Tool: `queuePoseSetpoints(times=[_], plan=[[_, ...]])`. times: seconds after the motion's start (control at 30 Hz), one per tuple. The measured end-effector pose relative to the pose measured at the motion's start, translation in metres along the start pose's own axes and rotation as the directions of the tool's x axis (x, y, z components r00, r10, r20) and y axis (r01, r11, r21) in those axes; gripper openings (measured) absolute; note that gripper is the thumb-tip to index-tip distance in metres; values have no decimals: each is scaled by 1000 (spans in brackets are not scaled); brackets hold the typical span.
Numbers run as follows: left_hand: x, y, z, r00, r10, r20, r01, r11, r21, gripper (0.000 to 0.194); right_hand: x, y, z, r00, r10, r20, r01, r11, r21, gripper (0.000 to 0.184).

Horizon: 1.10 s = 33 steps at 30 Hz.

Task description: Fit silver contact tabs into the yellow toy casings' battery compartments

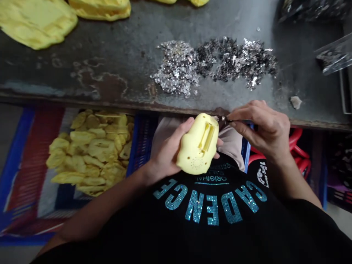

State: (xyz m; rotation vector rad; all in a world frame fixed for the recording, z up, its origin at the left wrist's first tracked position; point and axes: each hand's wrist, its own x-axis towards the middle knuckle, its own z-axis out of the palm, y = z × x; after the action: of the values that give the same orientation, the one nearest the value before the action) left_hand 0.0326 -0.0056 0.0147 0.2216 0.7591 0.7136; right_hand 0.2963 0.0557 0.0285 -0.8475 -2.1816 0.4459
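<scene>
My left hand (172, 148) is closed around a yellow plastic shell (196, 146), its outer face turned up. An open rectangular battery slot, a ring of tiny holes and some screw holes show on that face. Just right of the shell's top end, my right hand (261, 126) pinches a small shiny metal clip (223, 118) between thumb and fingertips. The clip is apart from the battery slot. Beyond the hands on the dark bench lie a pile of silvery metal pieces (178, 68) and a darker pile of similar pieces (233, 58).
Below left, a blue crate (140, 146) stands beside a heap of yellow shells (93, 150). Larger yellow pieces (38, 24) rest at the bench's far left. Plastic bags (335, 55) of metal parts lie at the right. The bench edge (310, 123) runs just beyond my hands.
</scene>
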Motion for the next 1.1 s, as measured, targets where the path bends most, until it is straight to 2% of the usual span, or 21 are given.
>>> queuePoseSetpoints(times=[0.13,0.27,0.43,0.6,0.77,0.9,1.1], plan=[[-4,-3,2,997,-17,76,21,998,-60,60,5,-12,8,991,-132,37,129,989,75,9],[-11,-7,-1,986,-13,168,23,998,-52,60,7,-18,8,984,-154,87,155,988,-1,9],[-21,-12,2,985,-8,169,17,998,-53,65,10,-28,5,966,-229,118,237,969,-61,17],[-16,-17,-4,969,24,246,-6,997,-73,69,9,-31,4,942,-313,117,325,941,-95,22],[-13,-17,-5,959,0,284,16,998,-55,77,4,-32,3,951,-275,140,295,943,-156,19],[-14,-15,-1,961,20,277,-8,999,-43,76,-1,-31,4,943,-306,130,325,931,-167,22],[-13,-16,-1,955,8,296,20,996,-91,75,-6,-32,9,966,-256,30,257,962,-96,35]])
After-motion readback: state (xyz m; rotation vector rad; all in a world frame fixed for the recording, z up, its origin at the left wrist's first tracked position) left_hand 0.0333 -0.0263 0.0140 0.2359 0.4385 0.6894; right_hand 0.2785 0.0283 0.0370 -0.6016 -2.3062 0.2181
